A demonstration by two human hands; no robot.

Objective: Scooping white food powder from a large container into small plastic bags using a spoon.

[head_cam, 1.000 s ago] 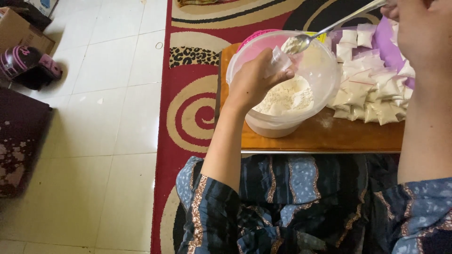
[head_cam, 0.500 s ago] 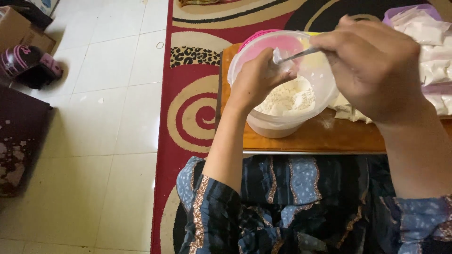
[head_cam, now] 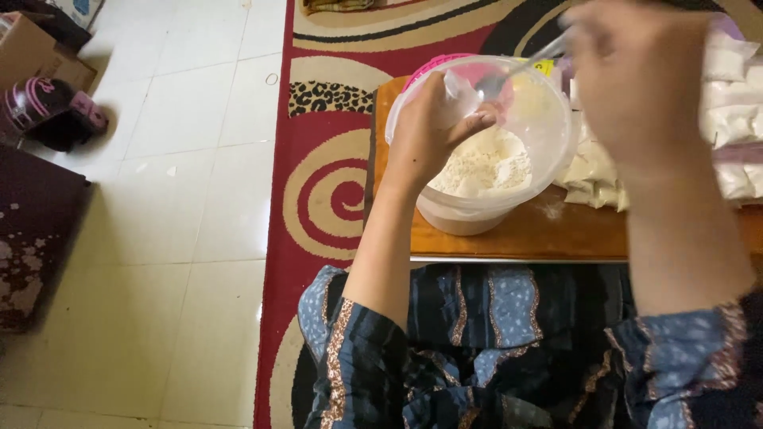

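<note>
Now right hand (head_cam: 636, 79) has lifted, spoon (head_cam: 524, 67) tipping into bag (head_cam: 459, 95).

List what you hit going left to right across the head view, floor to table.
Dark helmet with pink trim → pale tiled floor → red rug with cream swirls → left hand holding a small clear bag → clear plastic tub of white powder → stacked white filled packets.
</note>
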